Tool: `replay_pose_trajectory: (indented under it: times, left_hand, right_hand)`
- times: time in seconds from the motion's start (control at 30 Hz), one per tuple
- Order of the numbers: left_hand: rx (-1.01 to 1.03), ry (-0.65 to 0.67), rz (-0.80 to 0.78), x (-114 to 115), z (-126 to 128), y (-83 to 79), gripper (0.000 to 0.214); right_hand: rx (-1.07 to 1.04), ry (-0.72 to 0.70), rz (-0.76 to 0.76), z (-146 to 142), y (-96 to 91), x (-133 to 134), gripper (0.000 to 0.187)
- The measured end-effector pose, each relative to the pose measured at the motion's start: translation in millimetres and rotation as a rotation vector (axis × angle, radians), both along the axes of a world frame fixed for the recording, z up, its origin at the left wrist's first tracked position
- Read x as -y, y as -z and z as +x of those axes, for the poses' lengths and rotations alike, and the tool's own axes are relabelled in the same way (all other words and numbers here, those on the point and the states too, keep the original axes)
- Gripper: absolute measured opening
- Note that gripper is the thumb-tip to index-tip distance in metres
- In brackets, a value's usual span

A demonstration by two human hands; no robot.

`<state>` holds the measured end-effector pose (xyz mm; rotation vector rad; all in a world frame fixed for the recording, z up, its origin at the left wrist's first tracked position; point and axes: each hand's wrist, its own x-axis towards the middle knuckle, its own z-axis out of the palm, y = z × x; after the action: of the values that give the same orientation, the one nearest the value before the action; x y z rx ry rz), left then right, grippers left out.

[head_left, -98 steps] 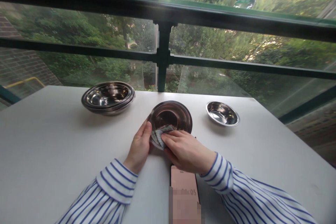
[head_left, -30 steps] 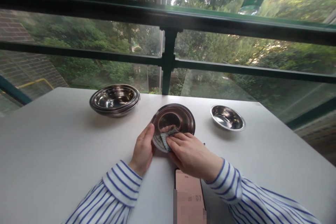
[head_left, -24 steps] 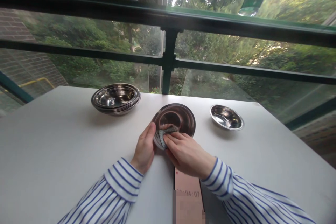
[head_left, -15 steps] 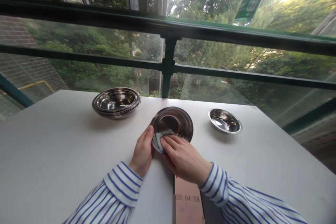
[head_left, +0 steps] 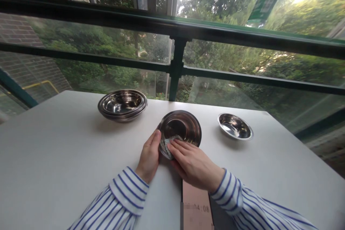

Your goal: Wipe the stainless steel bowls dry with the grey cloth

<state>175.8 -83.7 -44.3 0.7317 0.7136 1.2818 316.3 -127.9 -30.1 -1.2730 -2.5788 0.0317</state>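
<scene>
A steel bowl [head_left: 181, 128] is tilted up on the white table [head_left: 54, 158] in front of me. My left hand [head_left: 150, 157] grips its left rim and props it. My right hand [head_left: 193, 163] presses a grey cloth [head_left: 169, 143] against the bowl's near rim, fingers flat on the cloth. Both sleeves are white with blue stripes.
A stack of steel bowls [head_left: 122, 104] stands at the back left. A single small steel bowl [head_left: 235, 126] sits to the right. A pink phone [head_left: 196, 206] lies at the near edge under my right wrist. A green railing [head_left: 175, 68] with glass runs behind the table.
My right hand has rubbed the cloth back and forth along the bowl's near rim while my left hand kept hold. My head has shifted slightly, so the view has moved.
</scene>
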Motion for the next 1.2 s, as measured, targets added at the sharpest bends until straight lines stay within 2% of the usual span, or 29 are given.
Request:
replay_pose_trajectory:
  times: [0.27, 0.5, 0.7, 0.93, 1.2]
  left_hand:
    - [0.029, 0.01, -0.015, 3, 4, -3.1, 0.031]
    - [-0.003, 0.018, 0.004, 1, 3, -5.1, 0.035]
    - [0.015, 0.017, -0.024, 2, 3, -6.1, 0.036]
    - [-0.105, 0.013, 0.027, -5, -1, -3.7, 0.035]
    - [-0.127, 0.004, 0.031, -4, -3, -3.9, 0.038]
  right_hand:
    - [-0.082, 0.003, -0.011, -9, -1.6, -6, 0.048]
    - [0.043, 0.017, -0.062, 5, -11.4, 0, 0.041]
    - [0.001, 0.012, -0.051, -6, -6.5, -4, 0.046]
    - [0.1, 0.053, -0.064, 6, -14.9, 2, 0.04]
    - [-0.006, 0.016, -0.062, -5, -7.4, -4, 0.044]
